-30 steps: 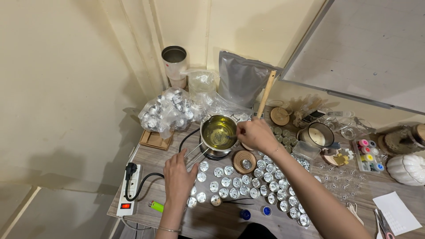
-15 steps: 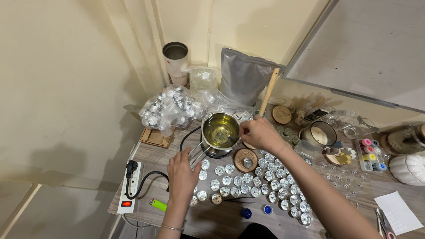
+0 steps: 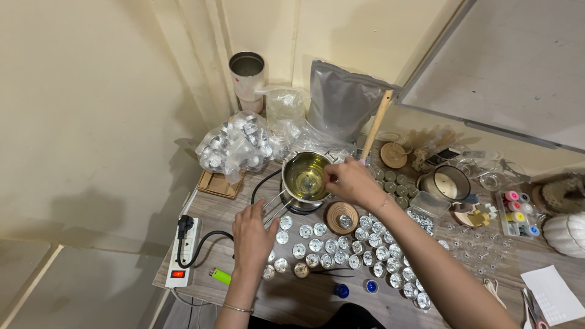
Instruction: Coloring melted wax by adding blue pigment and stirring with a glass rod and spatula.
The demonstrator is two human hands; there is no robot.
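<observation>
At the far edge of your worktop (image 3: 304, 301) stand a steel tumbler (image 3: 247, 76) and a grey pouch (image 3: 344, 100), with a bag of cups (image 3: 234, 146) just in front. A power strip (image 3: 183, 253) (lighter (image 3: 220, 276) beside it) lies left; paint pots (image 3: 518, 213) sit right.

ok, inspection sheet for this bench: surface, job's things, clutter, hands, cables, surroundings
Surface: wooden table, crowded.
Job's things: metal pot of yellowish liquid on a small burner; rows of small metal cups in front.
Clutter: bag of cups, grey pouch, steel tumbler, wooden stick, paint pots, green lighter.
Hands: left hand rests by the pot's handle; right hand at the pot's rim, fingers pinched; what it holds cannot be told.
Cables: black cord plugged into power strip.
Surroundings: cream wall, whiteboard on the right.
</observation>
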